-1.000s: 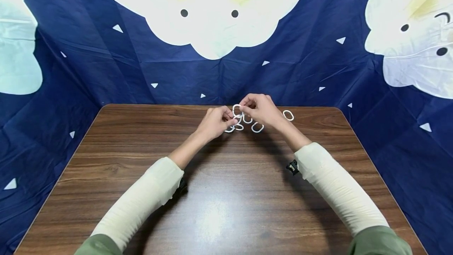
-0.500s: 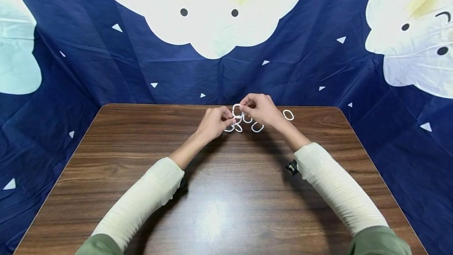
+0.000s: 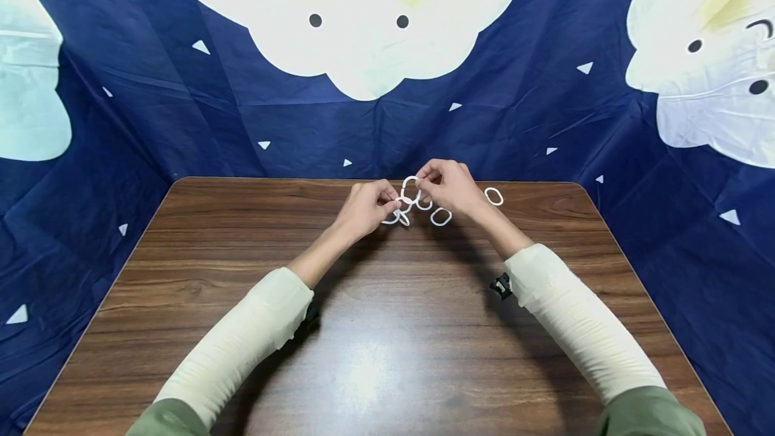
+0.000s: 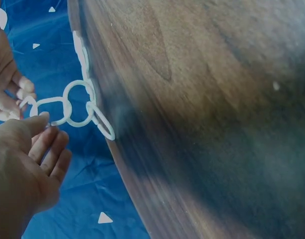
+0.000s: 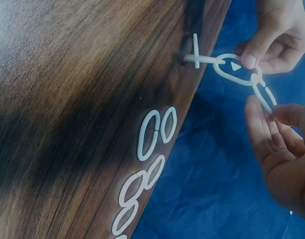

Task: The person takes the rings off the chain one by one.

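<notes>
At the table's far edge, both hands hold a short chain of white plastic chain links. My left hand (image 3: pixel 369 208) pinches one oval link (image 5: pixel 233 80) between thumb and finger. Through it hangs a round-looking link (image 4: pixel 67 94), with further links below touching the tabletop. My right hand (image 3: pixel 451 187) pinches another link (image 5: pixel 265 95), which has a small gap in its side and hooks into the link in the left hand. Fingertips partly hide both held links. Just under the right hand, a loose link (image 3: pixel 440 226) lies on the table.
The brown wooden table (image 3: pixel 375 301) reaches back to a dark blue cloth (image 3: pixel 200 113) with white clouds. Another loose link (image 3: pixel 493 204) lies right of the right hand. Several links (image 5: pixel 149 135) lie along the table edge in the right wrist view.
My right hand has shifted slightly right with its link, drawing the joined links a little apart from the left hand. A lower hanging link has tilted and swung left.
</notes>
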A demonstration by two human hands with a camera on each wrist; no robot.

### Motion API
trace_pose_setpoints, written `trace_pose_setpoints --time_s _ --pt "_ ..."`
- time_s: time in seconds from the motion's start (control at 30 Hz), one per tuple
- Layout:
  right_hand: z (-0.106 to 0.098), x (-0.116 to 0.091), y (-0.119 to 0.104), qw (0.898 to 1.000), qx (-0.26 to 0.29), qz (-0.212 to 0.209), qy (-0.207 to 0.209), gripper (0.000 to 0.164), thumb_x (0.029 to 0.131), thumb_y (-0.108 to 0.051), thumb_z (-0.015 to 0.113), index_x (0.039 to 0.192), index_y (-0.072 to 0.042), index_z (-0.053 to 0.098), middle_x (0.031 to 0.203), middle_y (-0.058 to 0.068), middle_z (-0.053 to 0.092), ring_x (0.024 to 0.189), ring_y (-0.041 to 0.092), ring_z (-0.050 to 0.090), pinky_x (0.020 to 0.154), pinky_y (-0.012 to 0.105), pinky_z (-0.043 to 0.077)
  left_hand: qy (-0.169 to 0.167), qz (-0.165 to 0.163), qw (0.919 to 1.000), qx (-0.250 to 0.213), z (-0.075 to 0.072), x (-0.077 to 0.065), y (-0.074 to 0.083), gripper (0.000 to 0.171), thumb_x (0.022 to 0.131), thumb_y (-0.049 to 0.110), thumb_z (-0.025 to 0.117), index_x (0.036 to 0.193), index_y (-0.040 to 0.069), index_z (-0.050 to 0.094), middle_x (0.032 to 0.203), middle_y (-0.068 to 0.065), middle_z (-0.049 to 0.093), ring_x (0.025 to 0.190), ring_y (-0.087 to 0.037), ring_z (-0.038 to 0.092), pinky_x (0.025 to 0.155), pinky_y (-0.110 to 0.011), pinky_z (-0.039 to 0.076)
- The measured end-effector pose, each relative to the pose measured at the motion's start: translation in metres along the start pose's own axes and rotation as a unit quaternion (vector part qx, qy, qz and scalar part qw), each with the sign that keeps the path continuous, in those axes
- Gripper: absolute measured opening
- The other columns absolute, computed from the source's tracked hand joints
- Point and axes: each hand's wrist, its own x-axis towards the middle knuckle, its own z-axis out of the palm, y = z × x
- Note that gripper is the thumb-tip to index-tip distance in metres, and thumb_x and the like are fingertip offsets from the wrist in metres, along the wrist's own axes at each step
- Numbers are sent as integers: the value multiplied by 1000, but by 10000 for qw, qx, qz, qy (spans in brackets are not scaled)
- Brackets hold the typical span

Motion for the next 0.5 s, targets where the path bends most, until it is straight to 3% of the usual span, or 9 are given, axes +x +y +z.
trace_pose_setpoints --time_s 0.27,0.4,0.5 --pt "2 0 5 9996 128 179 -164 16 109 -11 69 116 1 78 106 22 85 73 14 81 69 28 67 126 43 9999 -2 -5 0 1 10 103 12 83 106 4 79 104 -12 86 101 -27 80 97 -44 63" --pt "3 -1 7 9991 243 250 -243 17 108 -9 67 117 1 77 105 21 84 81 31 86 67 26 66 194 46 9998 -58 -7 1 2 10 103 12 82 106 3 78 106 -12 86 102 -27 80 98 -44 63" --pt "5 0 8 9989 302 249 -272 16 108 -8 65 115 0 77 105 22 84 87 39 86 69 32 69 253 63 9996 -134 -9 1 2 9 103 10 81 106 3 78 106 -13 85 101 -27 80 98 -43 64"
